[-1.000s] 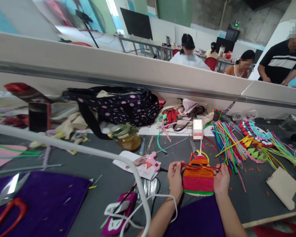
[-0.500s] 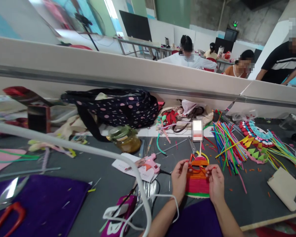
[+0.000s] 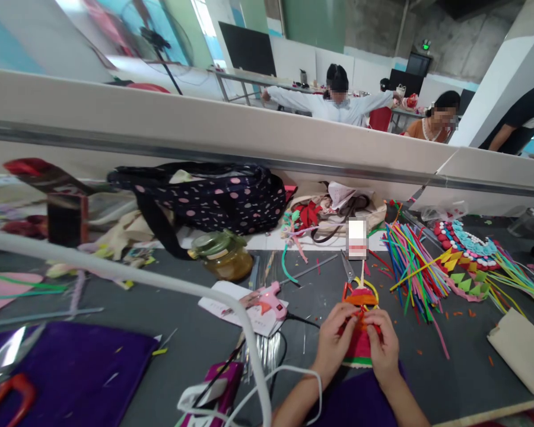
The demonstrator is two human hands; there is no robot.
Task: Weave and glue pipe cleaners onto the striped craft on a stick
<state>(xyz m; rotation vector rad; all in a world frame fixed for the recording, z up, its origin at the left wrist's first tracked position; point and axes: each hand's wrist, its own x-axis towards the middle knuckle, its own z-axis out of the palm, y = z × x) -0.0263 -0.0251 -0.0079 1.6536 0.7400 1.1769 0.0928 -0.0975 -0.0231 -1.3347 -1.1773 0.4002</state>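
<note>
- Two hands are working at the near edge of the worktop, meeting over one striped woven piece in red, orange, pink and green
- The left hand is pinching the top of that piece, fingers closed on it
- The right hand is pressing in from the other side, fingers clamped on the same spot, the two hands touching
- One pair of scissors is lying just beyond the piece, toward the far edge
- One pink glue gun is resting on a white sheet left of the hands, its black cord trailing toward them
- One bundle of coloured pipe cleaners is fanning out to the right, too many to count
- One amber jar with a green lid is standing near the middle of the worktop
- One dotted dark bag is slumping against the far partition
- One purple cloth is covering the near left corner, one red handle lying on it
- One white cable is arching across the foreground
- Beyond the partition, three people are showing clearly, one of them stretching both arms wide
</note>
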